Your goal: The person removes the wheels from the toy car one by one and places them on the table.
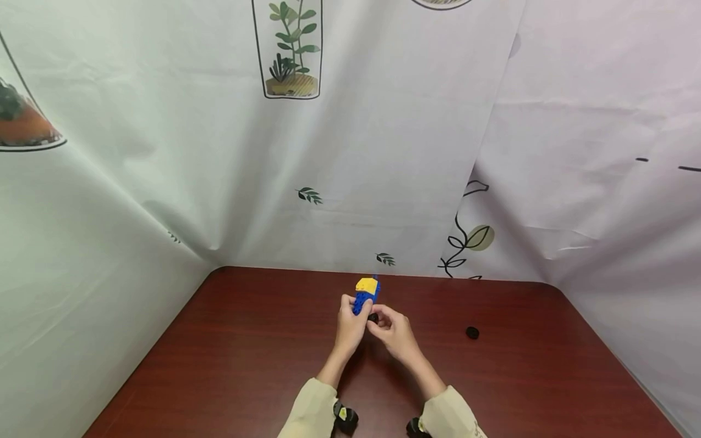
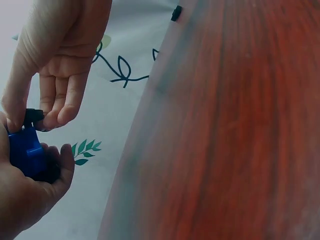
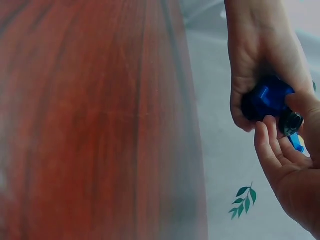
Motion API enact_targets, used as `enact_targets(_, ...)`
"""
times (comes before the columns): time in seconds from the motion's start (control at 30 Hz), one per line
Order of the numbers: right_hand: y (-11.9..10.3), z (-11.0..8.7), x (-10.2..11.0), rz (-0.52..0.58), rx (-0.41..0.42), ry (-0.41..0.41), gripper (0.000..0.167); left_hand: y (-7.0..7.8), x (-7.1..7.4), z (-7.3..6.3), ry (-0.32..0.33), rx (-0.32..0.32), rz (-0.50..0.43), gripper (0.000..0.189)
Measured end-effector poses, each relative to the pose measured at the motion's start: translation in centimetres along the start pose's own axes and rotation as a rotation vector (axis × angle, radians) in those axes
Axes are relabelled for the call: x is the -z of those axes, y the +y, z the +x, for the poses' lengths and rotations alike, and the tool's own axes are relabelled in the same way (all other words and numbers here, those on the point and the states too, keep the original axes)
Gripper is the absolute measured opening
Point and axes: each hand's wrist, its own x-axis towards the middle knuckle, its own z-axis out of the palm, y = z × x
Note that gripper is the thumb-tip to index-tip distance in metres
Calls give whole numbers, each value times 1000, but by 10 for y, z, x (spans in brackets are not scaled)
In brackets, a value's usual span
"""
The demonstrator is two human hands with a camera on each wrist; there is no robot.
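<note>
My left hand (image 1: 351, 325) grips a toy model of blue building bricks (image 1: 361, 298) with a yellow top piece (image 1: 367, 286), held up over the table. In the left wrist view the blue bricks (image 2: 27, 150) sit in its palm, partly covered by the fingers. From the right, my right hand (image 1: 398, 333) pinches a small black wheel (image 1: 373, 317) between thumb and forefinger. That wheel (image 3: 290, 123) is right at the side of the blue bricks in the right wrist view. The right hand's other fingers (image 3: 267, 145) stay loosely bent.
A second black wheel (image 1: 472, 333) lies on the reddish-brown wooden table (image 1: 246, 365), to the right of the hands. White cloth printed with plants (image 1: 350, 152) hangs behind the table and along both sides. Black wrist cameras (image 1: 346, 418) sit at the sleeves.
</note>
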Motion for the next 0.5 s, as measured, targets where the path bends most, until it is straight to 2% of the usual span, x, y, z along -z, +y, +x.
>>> enact_targets(0.2, 3, 1, 0, -7, 16, 12, 12, -2, 0, 0, -12, -20, 11, 30)
enact_targets(0.4, 0, 1, 0, 34, -53, 30, 6, 0, 1, 1, -47, -33, -8, 31)
enact_targets(0.5, -12, -2, 3, 64, -65, 17, 6, 0, 2, 1, -69, -29, -22, 31)
